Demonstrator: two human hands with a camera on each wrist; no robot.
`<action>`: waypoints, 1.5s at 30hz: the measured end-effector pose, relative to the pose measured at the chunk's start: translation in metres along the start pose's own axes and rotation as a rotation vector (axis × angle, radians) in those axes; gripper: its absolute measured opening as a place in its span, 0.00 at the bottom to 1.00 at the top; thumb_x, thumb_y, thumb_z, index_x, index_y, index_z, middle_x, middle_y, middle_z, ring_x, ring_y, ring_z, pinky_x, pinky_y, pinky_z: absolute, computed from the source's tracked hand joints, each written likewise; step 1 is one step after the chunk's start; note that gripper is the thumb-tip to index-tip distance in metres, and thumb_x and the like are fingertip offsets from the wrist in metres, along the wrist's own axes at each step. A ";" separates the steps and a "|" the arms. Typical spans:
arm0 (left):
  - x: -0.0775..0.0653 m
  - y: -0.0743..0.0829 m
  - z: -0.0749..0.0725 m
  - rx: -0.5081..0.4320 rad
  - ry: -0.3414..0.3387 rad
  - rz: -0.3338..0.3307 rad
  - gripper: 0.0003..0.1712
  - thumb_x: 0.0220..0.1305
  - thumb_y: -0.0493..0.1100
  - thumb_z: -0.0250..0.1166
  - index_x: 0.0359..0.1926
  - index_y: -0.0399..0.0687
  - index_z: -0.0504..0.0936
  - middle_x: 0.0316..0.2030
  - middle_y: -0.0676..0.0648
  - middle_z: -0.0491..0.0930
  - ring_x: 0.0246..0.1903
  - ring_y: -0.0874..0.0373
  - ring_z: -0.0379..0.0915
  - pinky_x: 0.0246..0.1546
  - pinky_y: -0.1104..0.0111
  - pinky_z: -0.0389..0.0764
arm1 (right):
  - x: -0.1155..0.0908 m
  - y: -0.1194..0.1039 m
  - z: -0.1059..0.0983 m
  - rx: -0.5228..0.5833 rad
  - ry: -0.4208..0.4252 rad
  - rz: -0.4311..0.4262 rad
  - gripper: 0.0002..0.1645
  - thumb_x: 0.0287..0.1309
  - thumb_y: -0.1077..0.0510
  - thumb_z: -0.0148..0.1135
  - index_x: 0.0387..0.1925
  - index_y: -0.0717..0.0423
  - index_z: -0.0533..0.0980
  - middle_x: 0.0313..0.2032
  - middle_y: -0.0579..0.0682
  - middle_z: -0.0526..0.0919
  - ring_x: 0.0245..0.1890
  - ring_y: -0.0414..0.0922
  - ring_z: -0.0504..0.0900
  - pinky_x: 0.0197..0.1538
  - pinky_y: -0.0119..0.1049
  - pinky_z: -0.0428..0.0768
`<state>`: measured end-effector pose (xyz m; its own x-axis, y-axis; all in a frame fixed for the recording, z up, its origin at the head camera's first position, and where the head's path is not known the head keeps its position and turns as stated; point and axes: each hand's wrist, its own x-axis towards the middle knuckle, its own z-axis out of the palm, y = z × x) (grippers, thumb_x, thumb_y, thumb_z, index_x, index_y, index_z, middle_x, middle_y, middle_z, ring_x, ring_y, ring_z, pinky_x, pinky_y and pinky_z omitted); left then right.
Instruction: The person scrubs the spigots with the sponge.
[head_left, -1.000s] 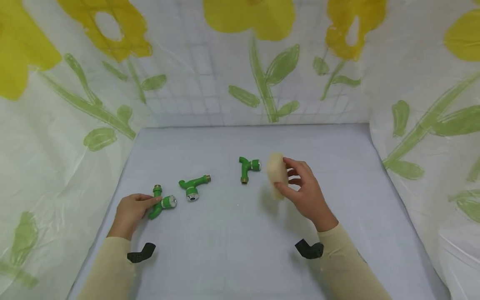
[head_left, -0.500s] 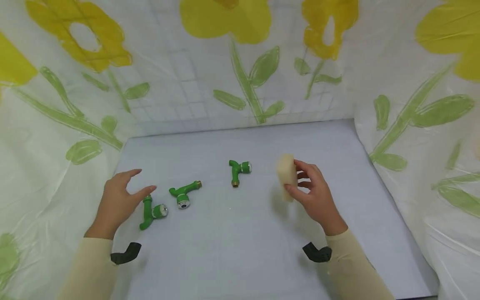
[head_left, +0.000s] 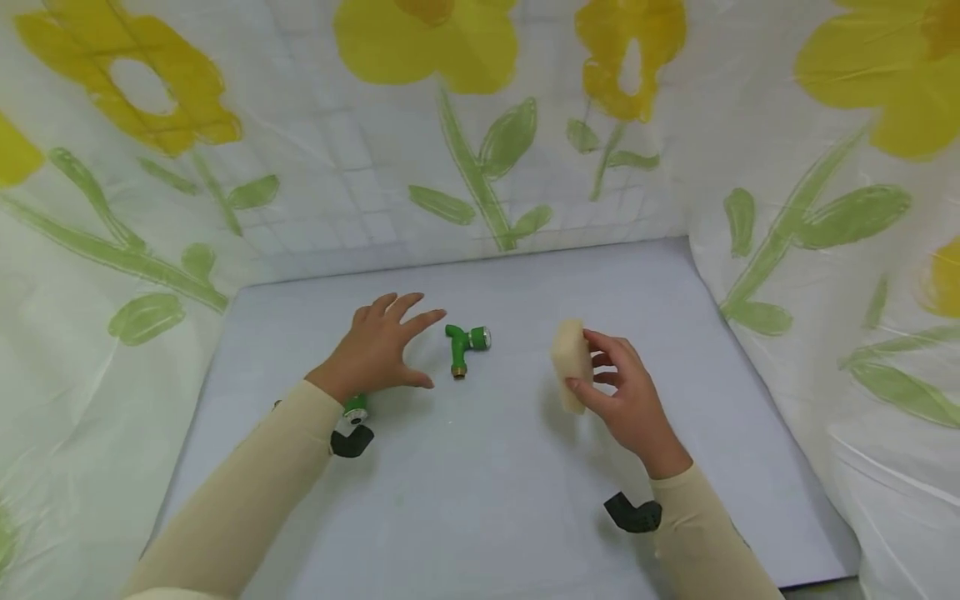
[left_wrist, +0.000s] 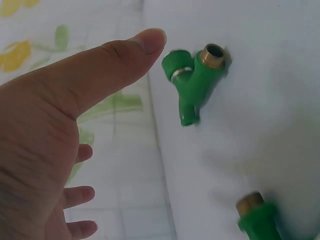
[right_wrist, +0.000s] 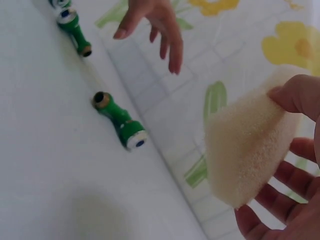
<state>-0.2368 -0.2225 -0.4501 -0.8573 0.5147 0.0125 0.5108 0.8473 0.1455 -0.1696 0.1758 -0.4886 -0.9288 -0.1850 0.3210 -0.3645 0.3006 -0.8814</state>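
My right hand (head_left: pixel 626 396) pinches a cream-coloured sponge (head_left: pixel 572 364) between thumb and fingers, upright above the table. The right wrist view shows the sponge (right_wrist: pixel 247 145) as a porous, thick block. My left hand (head_left: pixel 378 350) is spread open, its thumb and fingers apart and holding nothing. Just right of its fingertips lies a green tap (head_left: pixel 459 350) with a brass threaded end and a silver-rimmed knob; the left wrist view shows this tap (left_wrist: pixel 195 82) beyond the thumb. Under the left wrist, a second green tap (head_left: pixel 356 408) is mostly covered. The left forearm hides a third tap almost entirely.
A pale grey-white table (head_left: pixel 480 500) carries everything. White sheeting (head_left: pixel 300 208) painted with yellow flowers hangs behind it and along both sides. Black curved pieces (head_left: pixel 633 512) stick out at both wrists.
My left hand has let go of the leftmost tap, lifted, and moved right over the middle tap toward the right one. The right hand still holds the sponge; the head view has turned slightly.
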 end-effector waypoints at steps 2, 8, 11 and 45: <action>0.010 0.004 0.002 0.026 -0.011 0.029 0.67 0.49 0.72 0.85 0.86 0.67 0.63 0.83 0.41 0.56 0.78 0.27 0.50 0.69 0.30 0.59 | -0.001 0.001 0.000 -0.003 -0.002 -0.001 0.41 0.65 0.67 0.76 0.76 0.58 0.72 0.60 0.55 0.76 0.56 0.54 0.77 0.53 0.41 0.83; 0.022 0.007 0.011 -0.227 0.005 0.028 0.71 0.49 0.66 0.88 0.87 0.61 0.59 0.84 0.45 0.55 0.81 0.38 0.50 0.73 0.35 0.60 | -0.005 0.006 -0.001 -0.014 0.001 0.013 0.40 0.65 0.65 0.77 0.76 0.58 0.72 0.60 0.54 0.76 0.55 0.51 0.78 0.53 0.48 0.84; 0.024 0.005 0.028 -0.526 0.030 -0.034 0.72 0.50 0.60 0.90 0.88 0.62 0.55 0.84 0.49 0.55 0.81 0.45 0.51 0.75 0.40 0.61 | -0.006 0.009 -0.003 -0.017 0.010 0.020 0.40 0.66 0.65 0.77 0.76 0.57 0.72 0.60 0.54 0.76 0.55 0.51 0.77 0.53 0.50 0.84; 0.057 -0.005 0.108 -0.600 0.039 -0.008 0.55 0.54 0.60 0.87 0.79 0.50 0.73 0.68 0.47 0.74 0.67 0.45 0.62 0.68 0.47 0.69 | -0.013 0.016 -0.002 0.002 0.010 0.054 0.40 0.65 0.63 0.77 0.75 0.57 0.73 0.59 0.54 0.77 0.56 0.55 0.78 0.53 0.62 0.82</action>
<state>-0.2811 -0.1832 -0.5573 -0.8683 0.4941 0.0435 0.3887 0.6235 0.6783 -0.1632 0.1849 -0.5060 -0.9478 -0.1588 0.2763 -0.3135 0.3082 -0.8982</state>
